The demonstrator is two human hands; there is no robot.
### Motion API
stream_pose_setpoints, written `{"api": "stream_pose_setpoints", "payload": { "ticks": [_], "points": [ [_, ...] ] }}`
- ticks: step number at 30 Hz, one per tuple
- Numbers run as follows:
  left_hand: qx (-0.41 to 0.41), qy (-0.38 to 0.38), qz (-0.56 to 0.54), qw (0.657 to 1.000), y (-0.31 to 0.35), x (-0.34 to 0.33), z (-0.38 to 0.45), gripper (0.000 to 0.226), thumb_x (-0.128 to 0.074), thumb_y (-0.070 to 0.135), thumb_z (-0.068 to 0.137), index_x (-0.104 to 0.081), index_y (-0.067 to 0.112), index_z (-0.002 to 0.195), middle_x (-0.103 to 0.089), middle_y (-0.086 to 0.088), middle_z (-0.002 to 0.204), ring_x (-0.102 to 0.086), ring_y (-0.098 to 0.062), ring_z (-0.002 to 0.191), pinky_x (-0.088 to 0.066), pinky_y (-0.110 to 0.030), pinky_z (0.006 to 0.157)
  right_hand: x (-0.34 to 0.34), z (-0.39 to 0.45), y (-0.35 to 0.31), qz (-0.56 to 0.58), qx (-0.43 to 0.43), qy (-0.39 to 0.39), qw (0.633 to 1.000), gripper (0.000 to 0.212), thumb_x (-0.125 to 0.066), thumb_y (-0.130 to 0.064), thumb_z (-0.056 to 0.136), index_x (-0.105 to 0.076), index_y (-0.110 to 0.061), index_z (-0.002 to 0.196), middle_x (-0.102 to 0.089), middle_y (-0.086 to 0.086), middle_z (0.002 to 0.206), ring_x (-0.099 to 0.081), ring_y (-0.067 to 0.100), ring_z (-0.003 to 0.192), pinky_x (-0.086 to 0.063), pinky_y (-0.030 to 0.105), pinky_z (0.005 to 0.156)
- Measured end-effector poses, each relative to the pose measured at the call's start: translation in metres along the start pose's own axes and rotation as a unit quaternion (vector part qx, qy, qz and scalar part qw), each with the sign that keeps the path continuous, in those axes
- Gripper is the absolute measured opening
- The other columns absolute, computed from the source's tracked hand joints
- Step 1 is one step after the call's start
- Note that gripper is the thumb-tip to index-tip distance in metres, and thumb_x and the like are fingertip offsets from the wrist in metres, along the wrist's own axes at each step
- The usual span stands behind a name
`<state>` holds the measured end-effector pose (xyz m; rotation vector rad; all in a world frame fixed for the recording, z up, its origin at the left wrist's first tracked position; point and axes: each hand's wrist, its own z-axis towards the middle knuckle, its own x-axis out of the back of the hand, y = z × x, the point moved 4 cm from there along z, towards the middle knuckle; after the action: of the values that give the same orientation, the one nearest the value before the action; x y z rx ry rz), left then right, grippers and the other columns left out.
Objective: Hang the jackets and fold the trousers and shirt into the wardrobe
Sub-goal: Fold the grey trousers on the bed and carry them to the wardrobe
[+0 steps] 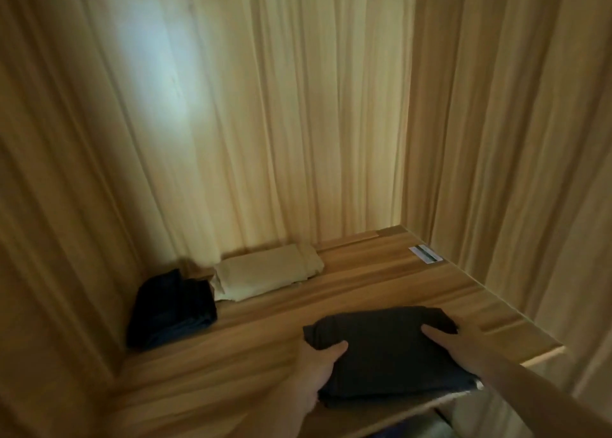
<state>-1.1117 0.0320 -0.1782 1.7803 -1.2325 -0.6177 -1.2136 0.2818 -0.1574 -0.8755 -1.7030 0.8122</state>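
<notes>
Under both my palms lies the folded dark garment (387, 351), sitting at the front edge of the wardrobe shelf (381, 272). My left hand (318, 371) grips its left end, thumb curled over the top; my right hand (453, 341) rests flat on its right side, fingers straight. Its long axis runs between my hands, across the shelf. Ahead and left of my left hand, two folded pieces, one black (172, 308) and one beige (268, 272), lie against the back, so I judge a push straight forward comes next.

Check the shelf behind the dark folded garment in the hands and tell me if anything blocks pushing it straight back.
Nothing visible does. The dark folded garment sits at the shelf front under the left hand and right hand; bare wood runs behind it to the wall. The beige folded garment and black folded garment lie off left.
</notes>
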Motion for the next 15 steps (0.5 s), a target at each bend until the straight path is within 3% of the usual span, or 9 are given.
{"api": "stream_pose_setpoints", "payload": {
  "ticks": [2, 4, 6, 8, 11, 13, 15],
  "points": [
    [-0.086, 0.079, 0.180, 0.977, 0.012, -0.004, 0.024, 0.094, -0.076, 0.043, 0.080, -0.020, 0.016, 0.150, -0.028, -0.005, 0.155, -0.032, -0.026, 0.141, -0.030, -0.042, 0.116, 0.002, 0.022, -0.005, -0.046, 0.007, 0.038, 0.998, 0.054, -0.069, -0.042, 0.085, -0.054, -0.010, 0.126, -0.059, 0.009, 0.123, -0.054, 0.025, 0.105, -0.038, 0.037, 0.098],
    [-0.214, 0.128, 0.425, 0.870, 0.027, -0.019, 0.039, 0.094, -0.057, 0.063, 0.084, -0.006, 0.028, 0.154, -0.005, 0.001, 0.162, -0.011, -0.027, 0.148, -0.016, -0.047, 0.120, 0.003, 0.038, -0.009, -0.125, 0.016, 0.088, 0.988, 0.056, -0.064, -0.046, 0.087, -0.047, -0.014, 0.129, -0.055, 0.009, 0.128, -0.053, 0.024, 0.106, -0.040, 0.040, 0.099],
    [-0.344, 0.086, 0.548, 0.757, 0.028, -0.044, 0.045, 0.083, -0.031, 0.077, 0.084, -0.003, 0.039, 0.152, 0.004, 0.006, 0.163, 0.005, -0.024, 0.150, 0.009, -0.050, 0.116, -0.008, 0.039, -0.010, -0.305, 0.061, 0.153, 0.938, 0.061, -0.050, -0.058, 0.089, -0.035, -0.026, 0.138, -0.042, 0.003, 0.140, -0.046, 0.023, 0.122, -0.039, 0.043, 0.104],
    [-0.412, 0.006, 0.599, 0.687, 0.020, -0.066, 0.052, 0.087, -0.014, 0.085, 0.078, -0.008, 0.039, 0.152, 0.002, 0.006, 0.164, 0.011, -0.022, 0.149, 0.031, -0.047, 0.106, -0.032, 0.035, -0.006, -0.420, 0.118, 0.158, 0.886, 0.060, -0.028, -0.067, 0.089, -0.027, -0.041, 0.143, -0.029, -0.007, 0.152, -0.030, 0.017, 0.138, -0.026, 0.043, 0.111],
    [-0.433, -0.024, 0.615, 0.658, 0.014, -0.078, 0.072, 0.096, -0.012, 0.090, 0.074, -0.012, 0.035, 0.153, 0.001, 0.004, 0.164, 0.012, -0.023, 0.149, 0.032, -0.045, 0.105, -0.060, 0.035, 0.004, -0.473, 0.144, 0.116, 0.861, 0.061, -0.010, -0.067, 0.090, -0.025, -0.049, 0.147, -0.022, -0.012, 0.159, -0.018, 0.014, 0.146, -0.013, 0.042, 0.117],
    [-0.429, -0.014, 0.617, 0.660, 0.020, -0.082, 0.086, 0.100, -0.014, 0.092, 0.072, -0.010, 0.035, 0.154, 0.003, 0.004, 0.164, 0.014, -0.023, 0.149, 0.028, -0.047, 0.108, -0.058, 0.049, 0.001, -0.462, 0.165, 0.131, 0.861, 0.066, -0.009, -0.063, 0.088, -0.038, -0.043, 0.144, -0.036, -0.006, 0.155, -0.032, 0.020, 0.143, -0.024, 0.047, 0.115],
    [-0.416, -0.018, 0.628, 0.658, 0.031, -0.090, 0.104, 0.102, -0.016, 0.092, 0.071, -0.008, 0.033, 0.154, 0.005, 0.004, 0.164, 0.016, -0.023, 0.149, 0.028, -0.048, 0.108, -0.052, 0.070, -0.001, -0.475, 0.175, 0.129, 0.853, 0.074, -0.001, -0.062, 0.085, -0.034, -0.040, 0.147, -0.033, -0.004, 0.156, -0.028, 0.021, 0.145, -0.022, 0.047, 0.116]
  ]
}}
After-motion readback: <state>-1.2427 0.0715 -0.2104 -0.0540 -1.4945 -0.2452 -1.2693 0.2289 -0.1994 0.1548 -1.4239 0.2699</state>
